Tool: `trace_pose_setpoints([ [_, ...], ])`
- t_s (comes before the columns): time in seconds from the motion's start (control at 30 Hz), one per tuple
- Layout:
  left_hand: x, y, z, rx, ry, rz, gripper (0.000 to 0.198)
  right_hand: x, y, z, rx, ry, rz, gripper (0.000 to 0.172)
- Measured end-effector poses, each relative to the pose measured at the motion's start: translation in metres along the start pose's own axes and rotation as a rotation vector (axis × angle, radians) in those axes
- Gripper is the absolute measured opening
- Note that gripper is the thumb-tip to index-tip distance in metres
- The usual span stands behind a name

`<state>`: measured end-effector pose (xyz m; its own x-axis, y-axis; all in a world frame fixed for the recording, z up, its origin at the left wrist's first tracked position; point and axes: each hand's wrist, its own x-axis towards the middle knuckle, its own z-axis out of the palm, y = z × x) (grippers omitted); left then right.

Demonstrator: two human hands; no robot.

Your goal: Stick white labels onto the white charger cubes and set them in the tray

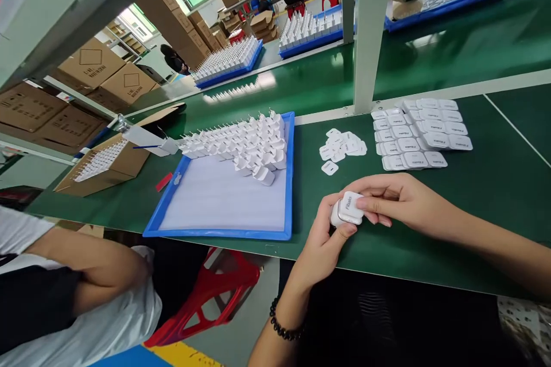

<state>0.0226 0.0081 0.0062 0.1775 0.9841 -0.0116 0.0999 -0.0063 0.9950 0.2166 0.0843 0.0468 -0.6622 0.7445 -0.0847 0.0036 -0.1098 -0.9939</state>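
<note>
My left hand (323, 243) is wrapped round a small white plastic housing (337, 217) above the table's front edge. A white, rounded-square printed cover (349, 207) lies against the housing's face. My right hand (390, 203) pinches that cover at its right edge, thumb on top. Whether the cover is seated flush I cannot tell. Beyond my hands is a loose pile of similar white covers (344, 144), with a single cover (329, 168) nearer me. Stacked sheets of printed white covers (422, 133) lie to the right.
Left of my hands is a blue-rimmed tray (219, 234) partly filled with white plug-like pieces (245, 143). A cardboard box (112, 169) of white parts stands farther left. A seated person's arm (99, 264) is at left. A shelf post (367, 34) rises behind the table.
</note>
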Motion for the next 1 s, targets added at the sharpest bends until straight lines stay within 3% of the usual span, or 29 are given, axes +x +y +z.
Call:
trace_pose_setpoints([
  [0.27, -0.001, -0.001, 0.0, 0.033, 0.04, -0.004, 0.047, -0.006, -0.008, 0.009, -0.155, 0.159, -0.081, 0.027],
  [0.6, -0.001, -0.003, 0.0, -0.051, 0.018, 0.001, 0.044, -0.004, -0.004, 0.012, -0.03, 0.075, -0.006, 0.023],
  [1.0, -0.002, -0.005, 0.0, -0.146, -0.015, 0.024, 0.036, -0.007, -0.003, 0.014, -0.069, 0.099, 0.021, 0.026],
])
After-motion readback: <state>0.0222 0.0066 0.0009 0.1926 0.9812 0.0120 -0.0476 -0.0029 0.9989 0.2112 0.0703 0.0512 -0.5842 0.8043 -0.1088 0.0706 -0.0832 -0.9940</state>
